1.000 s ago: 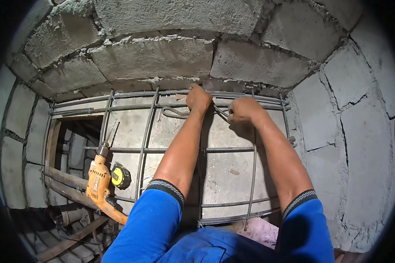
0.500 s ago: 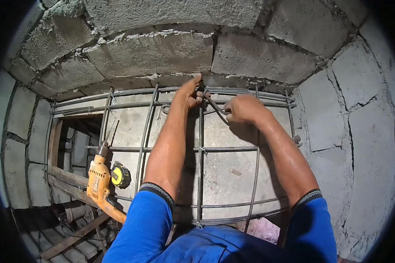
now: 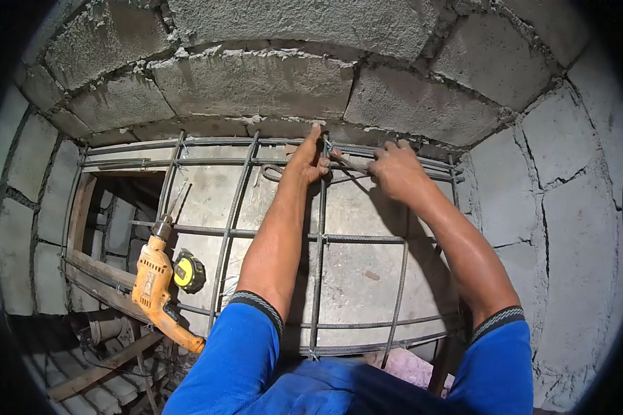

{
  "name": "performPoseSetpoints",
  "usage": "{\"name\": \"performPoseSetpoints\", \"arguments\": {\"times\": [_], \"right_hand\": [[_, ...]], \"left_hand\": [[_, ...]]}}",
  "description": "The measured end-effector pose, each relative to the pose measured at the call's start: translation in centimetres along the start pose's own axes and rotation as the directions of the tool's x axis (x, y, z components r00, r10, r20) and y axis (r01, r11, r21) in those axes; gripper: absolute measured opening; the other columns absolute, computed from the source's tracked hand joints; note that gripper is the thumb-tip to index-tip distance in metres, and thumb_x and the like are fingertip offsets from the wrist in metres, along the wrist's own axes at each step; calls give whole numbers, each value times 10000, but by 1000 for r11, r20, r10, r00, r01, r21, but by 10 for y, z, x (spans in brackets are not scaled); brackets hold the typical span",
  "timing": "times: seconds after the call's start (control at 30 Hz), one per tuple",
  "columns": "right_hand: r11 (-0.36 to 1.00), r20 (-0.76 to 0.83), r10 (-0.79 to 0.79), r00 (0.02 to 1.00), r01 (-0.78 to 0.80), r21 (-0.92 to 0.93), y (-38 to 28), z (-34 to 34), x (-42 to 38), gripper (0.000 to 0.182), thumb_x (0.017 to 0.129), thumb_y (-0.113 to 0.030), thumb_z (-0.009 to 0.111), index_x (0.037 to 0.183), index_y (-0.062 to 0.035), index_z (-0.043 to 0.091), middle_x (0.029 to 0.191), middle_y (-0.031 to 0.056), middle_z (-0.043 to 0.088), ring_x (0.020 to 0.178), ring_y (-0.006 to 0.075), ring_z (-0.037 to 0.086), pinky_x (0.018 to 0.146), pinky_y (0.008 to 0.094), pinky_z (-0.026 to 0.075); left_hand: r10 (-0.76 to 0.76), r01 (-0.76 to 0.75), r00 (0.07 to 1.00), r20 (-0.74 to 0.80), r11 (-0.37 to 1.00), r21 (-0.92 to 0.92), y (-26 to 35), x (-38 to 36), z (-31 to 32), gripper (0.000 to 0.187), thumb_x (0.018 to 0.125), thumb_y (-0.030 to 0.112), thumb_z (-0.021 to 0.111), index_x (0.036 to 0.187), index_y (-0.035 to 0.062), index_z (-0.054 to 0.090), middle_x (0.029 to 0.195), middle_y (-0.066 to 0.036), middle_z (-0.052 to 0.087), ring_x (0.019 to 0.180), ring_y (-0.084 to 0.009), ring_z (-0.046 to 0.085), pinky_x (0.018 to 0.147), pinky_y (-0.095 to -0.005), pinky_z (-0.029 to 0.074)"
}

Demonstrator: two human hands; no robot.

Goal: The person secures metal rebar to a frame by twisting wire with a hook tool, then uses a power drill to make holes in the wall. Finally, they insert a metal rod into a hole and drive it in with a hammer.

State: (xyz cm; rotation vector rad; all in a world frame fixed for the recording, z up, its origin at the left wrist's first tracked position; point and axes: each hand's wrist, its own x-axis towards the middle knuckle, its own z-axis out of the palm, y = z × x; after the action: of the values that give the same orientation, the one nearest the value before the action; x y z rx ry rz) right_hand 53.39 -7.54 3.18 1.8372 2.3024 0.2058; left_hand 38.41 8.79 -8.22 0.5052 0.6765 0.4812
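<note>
My left hand [image 3: 306, 163] is at the crossing of an upright steel bar [image 3: 321, 207] and the back bars of a rebar grid [image 3: 367, 238]. Its thumb and curled fingers close around the bar, while one finger points up toward the block wall. To the right, my right hand [image 3: 396, 171] grips the end of a slim tool [image 3: 350, 162], whose other end meets the crossing beside my left fingers. A bent loop of thin rod [image 3: 271, 173] shows left of my left wrist, partly hidden behind it.
An orange power drill [image 3: 155, 283] with its bit lies on the grid's left side, beside a yellow and black tape measure [image 3: 188, 271]. A wood-framed opening [image 3: 83, 214] is at left. Block walls [image 3: 256, 83] rise behind and on both sides.
My right hand has swung up and slightly right, and the tool has turned from a steep slant to nearly level. My left hand stays at the crossing. The view has shifted slightly.
</note>
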Motion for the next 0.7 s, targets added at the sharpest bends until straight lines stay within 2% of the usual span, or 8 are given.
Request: {"name": "performPoseSetpoints", "arguments": {"times": [0.07, 0.17, 0.3, 0.37, 0.47, 0.6, 0.67, 0.7], "right_hand": [[987, -376, -103, 921, 48, -153, 4, 7, -12, 108, 827, -139, 631, 852, -101, 729, 812, 98, 675, 828, 305, 652, 815, 434, 492], [998, -451, -36, 892, 10, -61, 9, 33, -24, 166, 888, -252, 638, 902, -99, 702, 830, 83, 655, 831, 304, 631, 796, 435, 478], [969, -401, 231, 886, -172, 177, 2, 71, -20, 250, 906, -349, 638, 897, -103, 684, 824, 79, 660, 822, 306, 638, 779, 447, 471], [905, -439, 406, 801, -286, 314, 0, 84, -18, 242, 910, -337, 634, 873, -102, 674, 824, 88, 658, 815, 314, 641, 751, 457, 463], [861, -466, 507, 726, -401, 312, -13, 86, -18, 236, 907, -320, 640, 859, -91, 669, 827, 91, 659, 814, 322, 642, 732, 472, 467], [858, -409, 510, 757, -415, 302, -31, 104, -26, 244, 929, -304, 617, 881, -69, 663, 835, 136, 653, 811, 330, 635, 749, 479, 482], [832, -328, 539, 776, -429, 352, -41, 116, -25, 288, 970, -309, 556, 903, -48, 658, 889, 191, 661, 834, 382, 639, 747, 503, 489], [701, -262, 677, 688, -493, 516, -52, 112, -22, 306, 984, -307, 529, 918, -35, 652, 909, 215, 662, 852, 413, 637, 752, 517, 492]], "left_hand": [[15, -15, 1000, 3, 998, 65, 2, -4, 2, 498, 902, 619, 614, 1074, 163, 511, 800, -192, 696, 410, -108, 389, 356, -246, 290], [22, -22, 1000, -1, 997, 70, -1, -1, 3, 512, 908, 637, 589, 1105, 174, 496, 743, -158, 673, 412, -98, 376, 358, -235, 278], [21, -14, 998, -51, 992, 127, 0, -6, 4, 509, 914, 641, 574, 1111, 176, 506, 708, -124, 643, 415, -93, 387, 355, -231, 271], [47, -36, 997, -66, 987, 160, -1, -5, 6, 510, 919, 636, 571, 1125, 173, 517, 707, -106, 625, 415, -85, 388, 361, -226, 272], [60, -44, 995, -77, 980, 195, -2, -7, 8, 517, 920, 641, 563, 1139, 173, 532, 728, -101, 626, 416, -83, 386, 373, -222, 281], [75, -56, 994, -84, 975, 213, -3, -1, 6, 538, 919, 653, 554, 1153, 168, 545, 727, -87, 623, 419, -83, 370, 386, -230, 286], [87, -64, 993, -85, 969, 240, -4, -1, 2, 552, 918, 661, 547, 1168, 170, 553, 730, -83, 630, 422, -83, 363, 388, -247, 289], [87, -64, 991, -100, 974, 217, -4, 0, 3, 549, 920, 661, 544, 1176, 176, 559, 742, -83, 647, 425, -82, 359, 387, -253, 281]]}}
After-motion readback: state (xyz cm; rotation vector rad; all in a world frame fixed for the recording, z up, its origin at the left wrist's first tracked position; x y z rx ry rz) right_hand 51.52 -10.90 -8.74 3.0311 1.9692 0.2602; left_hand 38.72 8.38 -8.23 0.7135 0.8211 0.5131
